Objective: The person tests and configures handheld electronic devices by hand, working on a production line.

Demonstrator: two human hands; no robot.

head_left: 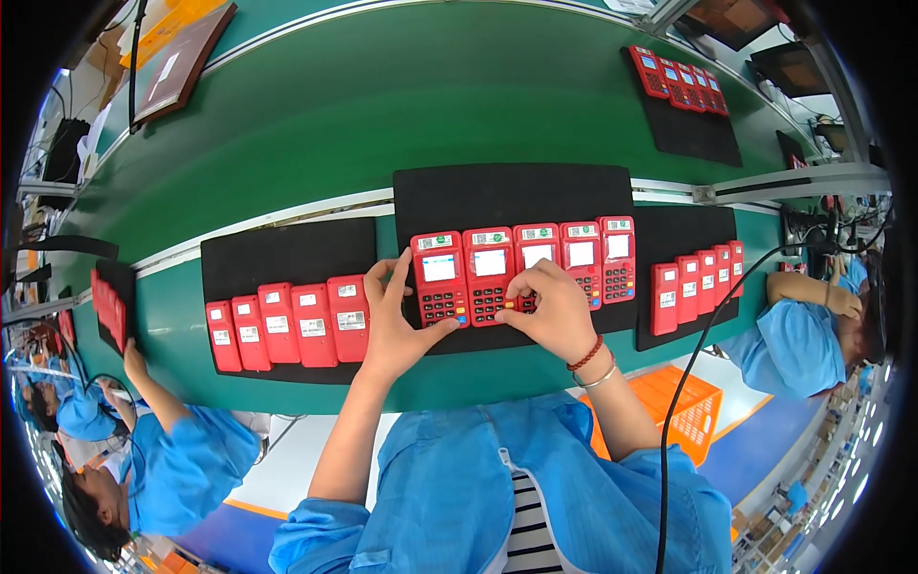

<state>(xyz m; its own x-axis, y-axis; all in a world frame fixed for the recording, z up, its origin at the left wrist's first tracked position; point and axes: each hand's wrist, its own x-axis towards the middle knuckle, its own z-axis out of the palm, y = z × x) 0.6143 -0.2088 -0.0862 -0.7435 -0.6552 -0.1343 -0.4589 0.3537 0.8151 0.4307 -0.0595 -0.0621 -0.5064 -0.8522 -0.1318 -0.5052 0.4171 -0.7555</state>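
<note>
Five red handheld payment terminals stand side by side, screens lit, on a black mat in front of me. My left hand [390, 330] is closed around the leftmost terminal [440, 273], fingers along its left edge and thumb at its lower right corner. My right hand [555, 306] is curled, with thumb and index finger close together at the lower right edge of the second terminal [490, 262]. It covers the keypad of the third terminal [536, 251]; whether the fingertips pinch anything is hidden. The fourth terminal [580, 253] and the fifth terminal [618, 247] are untouched.
Several red terminals [311, 325] lie face down on the left mat [287, 253], more [688, 289] on the right. Another group [677, 84] is across the green bench [497, 105]. A black cable [681, 383] hangs at right above an orange crate [690, 411]. Co-workers sit on both sides.
</note>
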